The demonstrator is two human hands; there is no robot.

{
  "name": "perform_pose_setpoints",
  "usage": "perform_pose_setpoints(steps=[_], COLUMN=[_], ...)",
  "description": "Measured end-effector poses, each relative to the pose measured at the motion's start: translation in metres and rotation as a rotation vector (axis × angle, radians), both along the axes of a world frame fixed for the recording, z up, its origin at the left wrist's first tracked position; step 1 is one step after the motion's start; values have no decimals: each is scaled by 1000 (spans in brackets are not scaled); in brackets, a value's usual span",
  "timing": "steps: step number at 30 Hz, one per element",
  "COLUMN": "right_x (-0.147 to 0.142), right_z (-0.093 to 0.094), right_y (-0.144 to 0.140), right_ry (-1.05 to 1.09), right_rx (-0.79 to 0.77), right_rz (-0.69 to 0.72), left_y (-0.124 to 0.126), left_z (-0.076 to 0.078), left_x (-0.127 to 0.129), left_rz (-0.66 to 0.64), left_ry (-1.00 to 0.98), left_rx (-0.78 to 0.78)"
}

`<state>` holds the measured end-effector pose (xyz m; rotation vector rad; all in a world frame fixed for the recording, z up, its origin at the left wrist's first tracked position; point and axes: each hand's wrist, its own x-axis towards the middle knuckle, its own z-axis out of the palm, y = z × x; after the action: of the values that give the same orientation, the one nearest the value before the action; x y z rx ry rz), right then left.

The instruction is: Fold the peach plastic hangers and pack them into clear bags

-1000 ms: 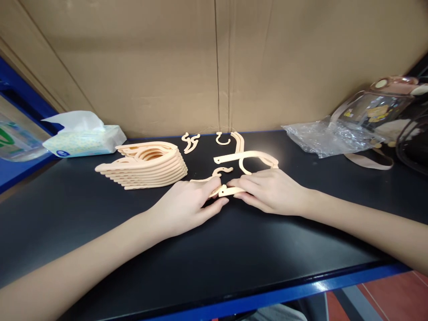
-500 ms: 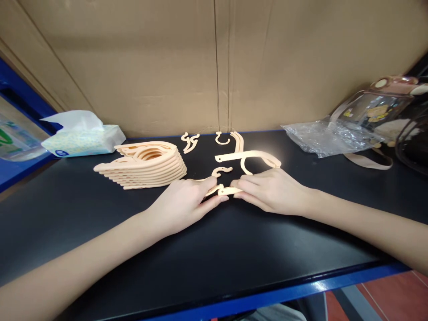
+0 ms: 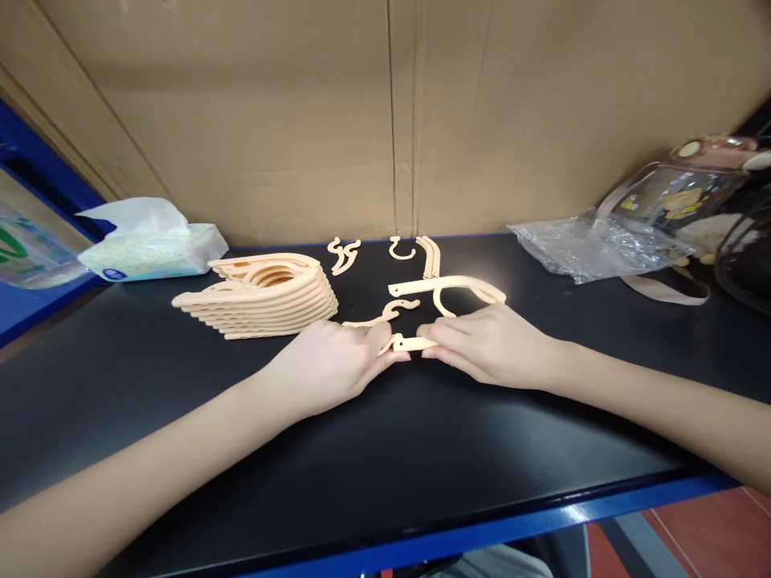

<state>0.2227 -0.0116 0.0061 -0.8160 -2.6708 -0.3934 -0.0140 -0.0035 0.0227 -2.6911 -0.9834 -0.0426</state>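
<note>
Centre of frame: the right hand's (image 3: pixel 489 343) grip clamps a hanger arm (image 3: pixel 414 344), the left hand's (image 3: pixel 337 359) pinches a curved piece (image 3: pixel 386 347) at its holed tip. Looks light, stiff, slightly slick plastic; mid-bar's the hold. Outward: ridged hanger stack (image 3: pixel 280 315) centre-left, smooth black worktop (image 3: pixel 391 466), crinkly clear bag (image 3: pixel 581 247) at right.

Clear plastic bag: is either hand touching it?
No, the clear plastic bag lies at the table's back right, apart from the left hand and right hand, which hold cream-coloured pieces near the middle.
</note>
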Motion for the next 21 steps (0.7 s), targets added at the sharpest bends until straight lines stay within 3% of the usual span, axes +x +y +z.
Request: perform_pose_setpoints(steps=[11, 21], right_x=[0, -1], right_z=[3, 1], right_y=[-1, 0], right_ry=[12, 20], right_rx=[-120, -97], right_rz=[-11, 4], left_y=[-5, -8], left_z=[0, 6], left_x=[-3, -3], left_rz=[-218, -219], left_ry=[2, -96], left_rx=[436, 294])
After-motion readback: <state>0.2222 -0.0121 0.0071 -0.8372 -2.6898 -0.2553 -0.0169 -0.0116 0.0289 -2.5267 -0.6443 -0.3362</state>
